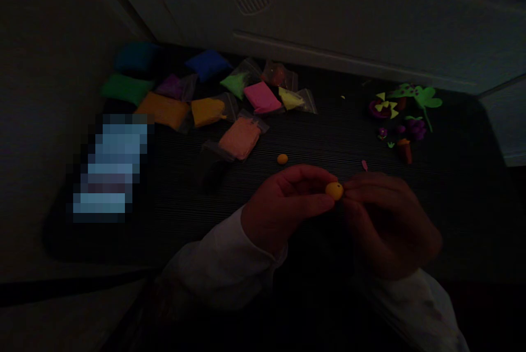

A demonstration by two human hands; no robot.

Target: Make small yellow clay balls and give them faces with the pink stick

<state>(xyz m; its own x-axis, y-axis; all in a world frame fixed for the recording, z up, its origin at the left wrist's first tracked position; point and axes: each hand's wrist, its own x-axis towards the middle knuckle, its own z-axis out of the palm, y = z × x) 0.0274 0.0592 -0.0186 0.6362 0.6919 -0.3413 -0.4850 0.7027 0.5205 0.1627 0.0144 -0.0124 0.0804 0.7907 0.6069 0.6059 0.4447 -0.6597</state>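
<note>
Between the thumb and fingertips of my left hand [283,198] is a small yellow clay ball [333,192] with a dark dot on its upper right. My right hand [390,220] comes at the ball from the right, its thumb and fingers pinched together right beside the dot. Whatever that pinch holds, if anything, is too small and dark to make out. A smaller yellow-orange clay piece [282,159] lies on the dark table [181,220] just beyond my left hand. Past my right fingers rests a tiny pink piece [365,166].
Several bags of coloured clay, among them a peach bag [240,137], a pink one [263,97] and an orange one [163,111], cover the back left. A lit phone [115,163] lies at left. Small clay figures, including a green flower shape [427,97], sit back right. The light is dim.
</note>
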